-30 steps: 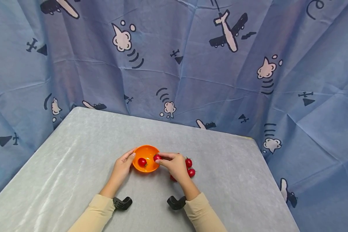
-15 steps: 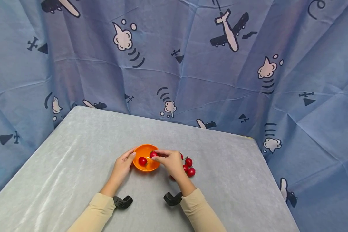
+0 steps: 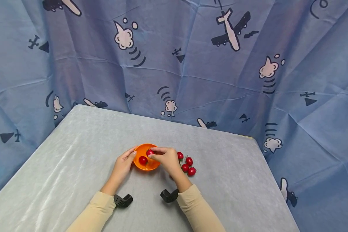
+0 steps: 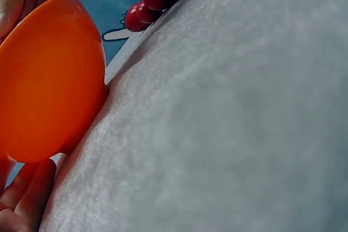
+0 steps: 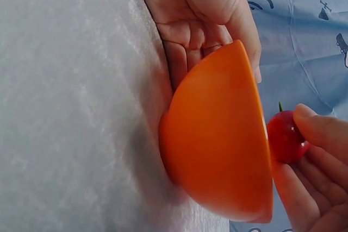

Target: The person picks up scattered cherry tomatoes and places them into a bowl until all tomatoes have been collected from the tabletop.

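Right hand [image 3: 169,158] pinches a cherry tomato [image 5: 286,137] over the orange bowl [image 5: 220,139], left hand [image 3: 123,165] grips the bowl's side. Tomato looks kinda slick, so a sloppy release could send it bouncing out.

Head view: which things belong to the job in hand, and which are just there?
In the job:
orange bowl, held by the left hand
held tomato, pinched by the right hand
tomato inside the bowl
loose tomatoes, probably

Just there:
blue printed curtain
black wrist devices
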`<state>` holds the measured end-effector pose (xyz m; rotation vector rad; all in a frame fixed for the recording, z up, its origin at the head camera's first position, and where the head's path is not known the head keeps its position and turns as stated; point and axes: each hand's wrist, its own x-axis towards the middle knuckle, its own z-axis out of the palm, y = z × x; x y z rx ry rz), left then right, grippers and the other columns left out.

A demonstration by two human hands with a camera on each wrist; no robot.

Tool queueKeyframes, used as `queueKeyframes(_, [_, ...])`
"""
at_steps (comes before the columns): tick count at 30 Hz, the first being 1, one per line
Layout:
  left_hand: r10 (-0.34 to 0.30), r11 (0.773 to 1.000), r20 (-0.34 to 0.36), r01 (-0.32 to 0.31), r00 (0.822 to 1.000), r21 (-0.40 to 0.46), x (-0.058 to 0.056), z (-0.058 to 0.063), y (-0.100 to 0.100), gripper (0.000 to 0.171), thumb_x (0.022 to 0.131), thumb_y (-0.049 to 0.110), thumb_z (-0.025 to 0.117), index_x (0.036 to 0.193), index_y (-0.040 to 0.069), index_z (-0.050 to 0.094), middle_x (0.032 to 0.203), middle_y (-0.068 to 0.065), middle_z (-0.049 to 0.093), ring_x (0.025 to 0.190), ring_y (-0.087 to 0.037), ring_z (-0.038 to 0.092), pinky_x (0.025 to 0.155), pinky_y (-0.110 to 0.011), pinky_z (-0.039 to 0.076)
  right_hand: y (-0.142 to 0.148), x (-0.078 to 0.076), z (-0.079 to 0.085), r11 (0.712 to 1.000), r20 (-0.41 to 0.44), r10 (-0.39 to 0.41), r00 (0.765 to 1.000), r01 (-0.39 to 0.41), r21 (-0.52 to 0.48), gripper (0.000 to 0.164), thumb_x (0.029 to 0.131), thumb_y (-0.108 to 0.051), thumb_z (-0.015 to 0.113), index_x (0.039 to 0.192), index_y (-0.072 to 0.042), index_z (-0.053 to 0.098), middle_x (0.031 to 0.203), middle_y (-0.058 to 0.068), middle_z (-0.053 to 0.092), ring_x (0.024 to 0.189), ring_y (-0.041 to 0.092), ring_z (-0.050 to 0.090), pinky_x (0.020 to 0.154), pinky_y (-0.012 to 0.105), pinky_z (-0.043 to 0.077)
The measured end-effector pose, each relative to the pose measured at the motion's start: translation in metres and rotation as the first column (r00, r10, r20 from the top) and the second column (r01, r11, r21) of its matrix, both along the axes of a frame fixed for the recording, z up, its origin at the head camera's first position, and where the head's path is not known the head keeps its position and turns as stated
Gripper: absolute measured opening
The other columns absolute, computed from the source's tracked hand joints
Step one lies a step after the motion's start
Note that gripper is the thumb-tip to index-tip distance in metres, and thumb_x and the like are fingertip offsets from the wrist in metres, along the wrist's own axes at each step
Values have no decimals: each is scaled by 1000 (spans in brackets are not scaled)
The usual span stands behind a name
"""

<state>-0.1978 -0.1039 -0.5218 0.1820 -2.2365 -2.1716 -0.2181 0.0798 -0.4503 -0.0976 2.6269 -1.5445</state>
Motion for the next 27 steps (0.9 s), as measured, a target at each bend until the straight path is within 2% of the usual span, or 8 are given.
queueKeyframes(7, [-5, 1000, -2, 5, 1000, 18, -1, 1, 0, 44, 104, 28, 53, 142, 6, 55, 146, -10, 55, 136, -21, 50, 100, -11, 44, -6, -5, 0, 1000, 6, -5, 1000, 5, 2, 26, 76, -27, 87, 99, -16, 82, 107, 7, 77, 109, 24, 68, 89, 33, 60])
queueKeyframes(12, [2, 1000, 7, -2, 1000, 13, 0, 1, 1, 44, 104, 28, 54, 141, 6, 56, 145, -10, 56, 134, -22, 51, 102, -14, 46, -9, -8, -2, 1000, 4, -1, 1000, 1, 8, 25, 76, -25, 87, 99, -15, 82, 105, 7, 77, 105, 22, 68, 87, 33, 60])
queueKeyframes(19, [5, 999, -1, -5, 1000, 33, 1, 3, 2, 43, 104, 25, 53, 141, 3, 55, 145, -14, 56, 134, -26, 52, 95, -7, 45, -12, -10, -4, 1000, -34, 25, 999, -25, -2, 25, 76, -22, 87, 98, -11, 82, 104, 9, 77, 103, 24, 70, 85, 33, 61])
queueKeyframes(24, [4, 1000, 10, -4, 1000, 21, 2, 2, 1, 43, 103, 26, 54, 141, 6, 56, 145, -11, 56, 134, -23, 52, 101, -14, 47, -14, -11, -4, 1000, 0, 19, 1000, -18, 12, 25, 77, -23, 86, 99, -13, 82, 107, 8, 77, 106, 24, 68, 89, 34, 60])
queueKeyframes(27, [1, 1000, 9, -1, 1000, 19, 1, 2, 1, 43, 103, 26, 54, 141, 7, 56, 145, -10, 56, 135, -22, 51, 103, -17, 46, -15, -13, -6, 1000, -12, 21, 1000, -20, 18, 25, 77, -22, 86, 99, -12, 81, 107, 9, 77, 104, 24, 68, 88, 33, 60])
